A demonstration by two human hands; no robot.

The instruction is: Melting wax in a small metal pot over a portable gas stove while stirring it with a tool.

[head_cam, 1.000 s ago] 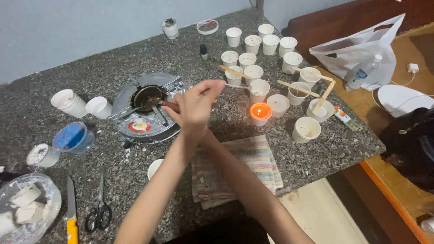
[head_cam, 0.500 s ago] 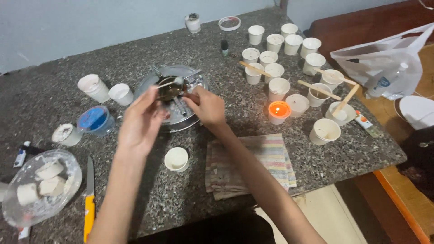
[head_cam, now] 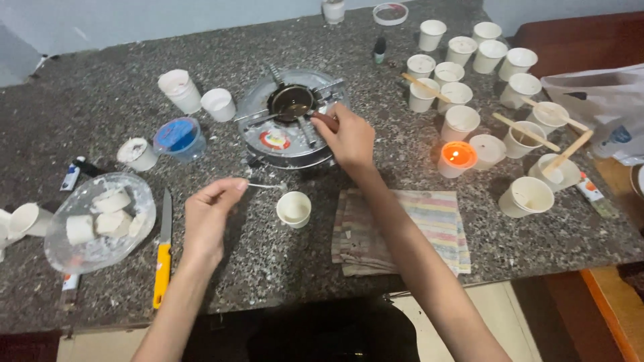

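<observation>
Just beside the paper cup (head_cam: 294,208), left hand (head_cam: 209,218) pinches a wick (head_cam: 263,186).

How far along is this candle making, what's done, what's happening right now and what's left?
Done, it seems: one candle burns, and several white cups at the back, such as this cup, look filled. In hand: the left hand pinches a thin wick beside an empty-looking small cup; the right hand grips the handle of the dark pan on the stove. Left: that cup likely needs wick and wax.

speckled grey stone counter (head_cam: 100,107); pale bluish wall (head_cam: 134,20) behind; perhaps a wooden bench (head_cam: 604,30) at right.
</observation>
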